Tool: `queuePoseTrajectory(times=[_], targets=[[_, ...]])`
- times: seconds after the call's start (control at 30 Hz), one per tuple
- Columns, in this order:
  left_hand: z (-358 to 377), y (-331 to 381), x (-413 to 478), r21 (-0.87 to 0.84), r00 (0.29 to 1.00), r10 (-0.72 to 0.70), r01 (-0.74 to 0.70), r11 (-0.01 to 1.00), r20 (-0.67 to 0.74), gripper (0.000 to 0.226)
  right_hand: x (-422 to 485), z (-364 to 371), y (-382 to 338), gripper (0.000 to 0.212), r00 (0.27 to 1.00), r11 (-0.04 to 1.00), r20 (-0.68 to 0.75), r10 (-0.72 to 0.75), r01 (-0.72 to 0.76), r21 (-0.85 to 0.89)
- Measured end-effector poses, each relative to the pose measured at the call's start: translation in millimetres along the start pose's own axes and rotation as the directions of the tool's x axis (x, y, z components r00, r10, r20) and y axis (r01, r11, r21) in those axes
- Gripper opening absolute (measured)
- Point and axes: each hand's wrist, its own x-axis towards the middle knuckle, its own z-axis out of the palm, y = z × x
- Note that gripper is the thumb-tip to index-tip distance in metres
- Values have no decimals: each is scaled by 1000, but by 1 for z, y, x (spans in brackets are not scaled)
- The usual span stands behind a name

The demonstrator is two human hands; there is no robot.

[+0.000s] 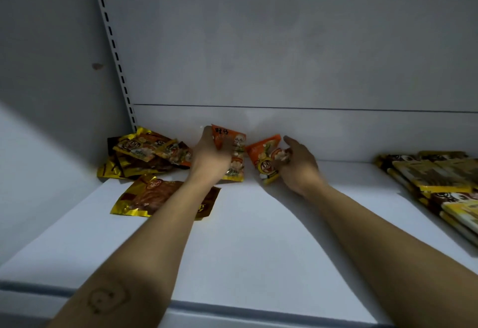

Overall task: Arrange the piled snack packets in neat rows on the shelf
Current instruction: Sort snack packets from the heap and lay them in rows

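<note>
Brown-gold packet (155, 197) flat on shelf (245, 237), farthest out from back wall (323, 131), under left forearm. Left hand (210, 158) curls round upright orange packet (229, 136), closer to back wall. Right hand (301, 166) pinches second orange packet (262, 158), tilted, alongside. Piled packets (144, 151) nearest back wall, left end.

You look at a white shelf (245, 237) in dim light. Behind it stands a plain grey-white back wall (258, 43) with a thin dark line (310, 108) running across low down. On your left, a white metal strip (115, 50) with dark slots climbs the corner beside the side wall (38, 69).
</note>
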Motion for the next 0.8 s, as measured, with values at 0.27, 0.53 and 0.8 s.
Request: queuePoseTrajectory(times=[0.27,0.53,0.8], targets=[[-2,9,-1,-317,975,-148,89,944,-167,20,-7,-2,-24,29,990,863,-138,-24,90,497],[1,17,-26,-368,931,-164,284,885,325,60,-17,11,-38,17,998,840,-55,1,29,541],[-5,16,-26,-326,939,-79,194,925,335,62,-26,-4,-48,25,999,711,20,-40,14,703]])
